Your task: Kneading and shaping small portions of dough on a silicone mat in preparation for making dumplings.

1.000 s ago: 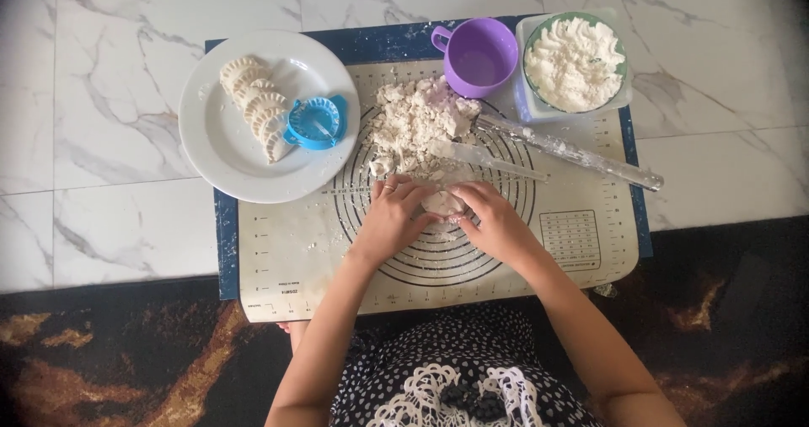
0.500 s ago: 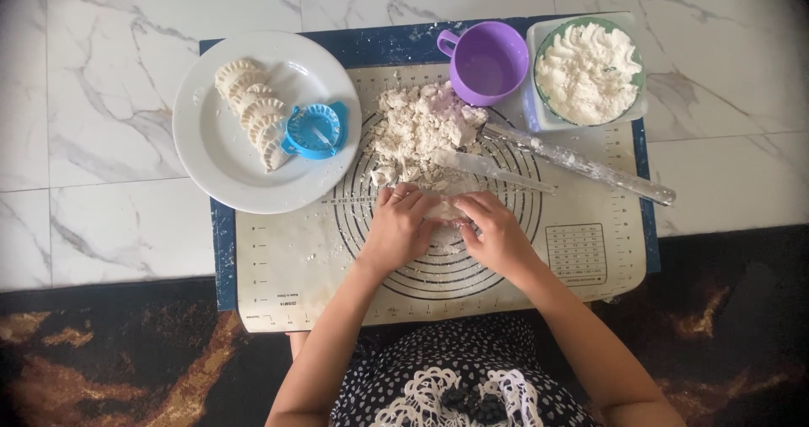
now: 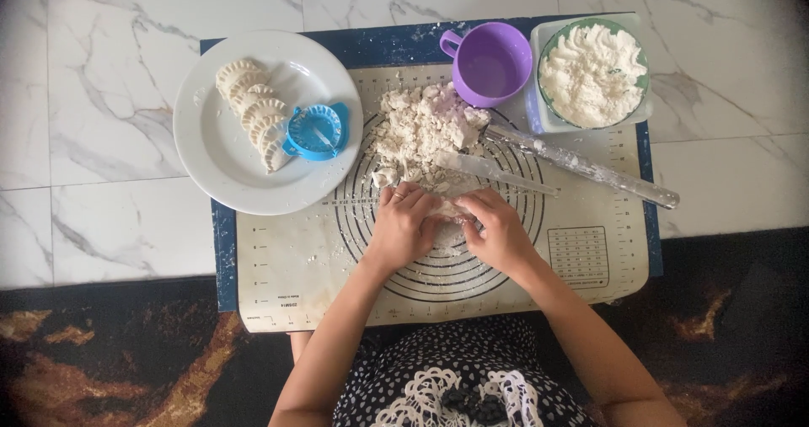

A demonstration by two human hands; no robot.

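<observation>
right now both hands are seen at the centre of the frame, pressed together over a small piece of dough (image 3: 447, 212) on the pastry mat (image 3: 286, 267). the left hand (image 3: 403, 225) is curled, its grip closed on the left side of the piece, fingers folded over the top. the right hand (image 3: 497, 232) is set against the other side, its grip likewise clamped on the dough, so that only a pale sliver is shown between the two sets of fingers. the piece is held low over the printed rings in the middle of the mat; whether it is touching the mat cannot be told.

just above the hands, a crumbly heap of dough (image 3: 421, 128) is spread over the upper part of the rings. a flour-dusted rolling pin (image 3: 581, 168) is laid slanting from the heap toward the right edge of the mat, and a flat floured scraper (image 3: 497, 170) is seen just beside it, nearer the hands. at upper left a white plate (image 3: 219, 162) is loaded with a row of crimped dumplings (image 3: 253, 115) and a blue dumpling press (image 3: 314, 130). at the top, a purple cup (image 3: 490, 63) is placed just beside a bowl of flour (image 3: 593, 73). the mat is laid on a marble floor (image 3: 101, 124), with a dark patterned rug (image 3: 126, 360) along the lower edge.
</observation>
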